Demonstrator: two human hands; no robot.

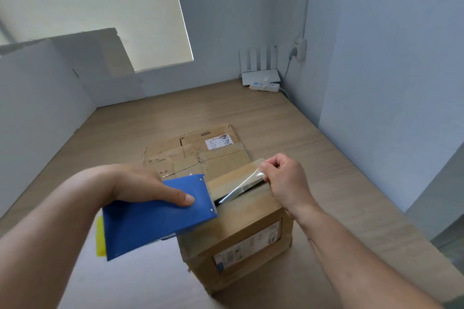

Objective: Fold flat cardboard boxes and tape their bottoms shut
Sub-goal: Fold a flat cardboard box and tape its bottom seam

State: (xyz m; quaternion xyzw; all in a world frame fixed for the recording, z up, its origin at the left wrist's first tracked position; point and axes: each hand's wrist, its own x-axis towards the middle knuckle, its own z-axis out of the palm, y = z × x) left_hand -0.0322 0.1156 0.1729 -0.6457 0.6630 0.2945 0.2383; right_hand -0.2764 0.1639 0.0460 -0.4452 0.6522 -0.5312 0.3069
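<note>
Assembled box [241,241] at centre, flaps folded. Left hand [148,187] grips blue tape dispenser [155,216]; right hand [283,180] pinches clear tape [247,182] end over seam. Taping barely started. Flattened box [200,150] at 12 o'clock unfolded.

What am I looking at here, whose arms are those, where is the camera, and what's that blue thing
There is no machine here: the single picture comes from a wide-angle camera worn on a person's head, looking down at their own bare arms. The left hand holds a blue tape dispenser. The right hand pinches the free end of a strip of clear tape pulled out from it. The strip stretches over the top of a folded-up cardboard box standing on the wood-look floor. Beyond it lies a flattened cardboard box, not yet folded. In the far corner sit a white router and a power strip.
</note>
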